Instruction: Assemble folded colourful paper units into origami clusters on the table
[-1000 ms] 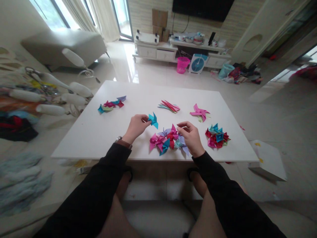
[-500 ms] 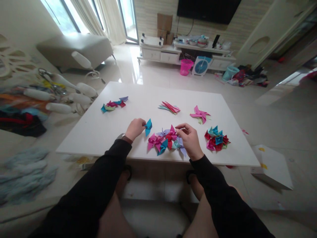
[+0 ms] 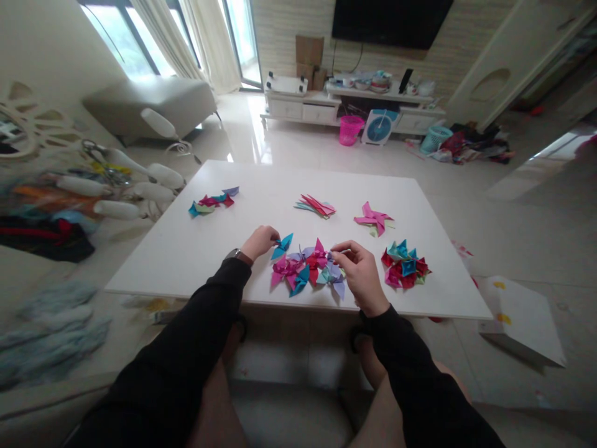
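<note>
At the near edge of the tabletop (image 3: 177, 261), your right hand (image 3: 357, 270) was bent over the right side of a cluster of folded-paper pieces (image 3: 302, 275), thumb and forefinger drawn close together. I could not tell whether they pinched a piece or merely steadied the cluster. Pink, red, lavender, pale green and blue pieces overlapped there, probably gathered close to you for easy reach.

Just left of them, your left hand (image 3: 262, 241) pinched one end of a blue folded-paper piece (image 3: 283, 247) between thumb and fingers. The piece lay low beside the cluster's far left side; that end grip seemed meant to spare its points from being crushed.

To the right, another heap of folded pieces (image 3: 407, 267) sat apart, blue and pale tops over red and pink, perhaps kept away as a separate group. Beyond it lay a pink paper pinwheel (image 3: 374, 218) with pale green paper partly beneath. At the far middle, slim folded strips (image 3: 316, 206) were fanned in a loose stack, and at far left a row of folded pieces (image 3: 212, 201) rested end to end.

Farther off, on the floor, stood a pink basket (image 3: 350, 130) and a teal basket (image 3: 435, 140); I could not make out what either held.
</note>
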The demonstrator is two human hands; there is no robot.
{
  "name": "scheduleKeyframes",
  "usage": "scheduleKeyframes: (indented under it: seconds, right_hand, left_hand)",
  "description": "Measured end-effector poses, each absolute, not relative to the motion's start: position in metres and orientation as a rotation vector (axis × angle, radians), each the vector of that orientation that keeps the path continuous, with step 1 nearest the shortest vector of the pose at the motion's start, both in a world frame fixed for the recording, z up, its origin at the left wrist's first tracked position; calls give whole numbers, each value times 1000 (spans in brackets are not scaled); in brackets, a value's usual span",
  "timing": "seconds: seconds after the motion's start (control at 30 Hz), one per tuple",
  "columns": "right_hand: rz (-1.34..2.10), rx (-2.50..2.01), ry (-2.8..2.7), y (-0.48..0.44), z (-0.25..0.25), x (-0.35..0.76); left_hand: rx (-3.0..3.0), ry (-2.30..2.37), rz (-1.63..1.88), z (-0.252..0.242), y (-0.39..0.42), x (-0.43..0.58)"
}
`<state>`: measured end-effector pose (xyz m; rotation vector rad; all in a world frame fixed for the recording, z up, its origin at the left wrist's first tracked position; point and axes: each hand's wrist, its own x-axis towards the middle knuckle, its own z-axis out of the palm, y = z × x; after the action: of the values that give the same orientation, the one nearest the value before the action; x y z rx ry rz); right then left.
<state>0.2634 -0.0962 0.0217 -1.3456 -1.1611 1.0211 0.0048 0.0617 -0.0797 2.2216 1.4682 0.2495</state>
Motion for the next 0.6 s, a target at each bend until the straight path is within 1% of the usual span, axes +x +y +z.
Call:
scheduleKeyframes:
  seconds: [0.33, 0.47, 0.6]
  right_hand:
    - [1038, -1357, -1153, -98, 23, 265]
    - [1047, -1345, -1172, -96, 21, 259]
    - [1053, -1361, -1229, -93, 16, 251]
  left_hand:
    - [2137, 1354, 261, -88, 55, 14]
    - [2007, 1407, 332, -92, 54, -1]
    - [1962, 1555, 373, -91, 51, -22]
